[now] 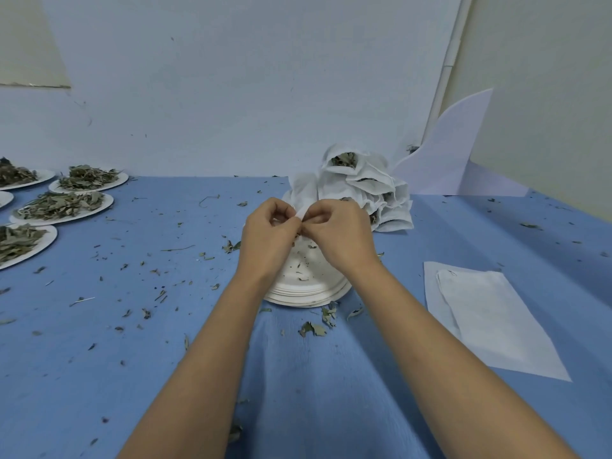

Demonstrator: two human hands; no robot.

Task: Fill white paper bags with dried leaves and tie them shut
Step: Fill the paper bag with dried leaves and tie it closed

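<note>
Left hand (265, 230) and right hand (338, 230) pinch the mouth of a white paper bag (300, 213) between curled fingertips, above the stack of empty plates (304, 291)

It is held there, I'd guess, so any leaf that slips out lands on the plates rather than the blue cloth (165, 326), which is strewn with crumbs; knuckles hide most of the bag, so I cannot tell how full it is. Filled bags (362, 185) are heaped just behind to the right, plates of dried leaves (63, 207) sit far left, and flat unused bags (480, 313) lie near right
</note>
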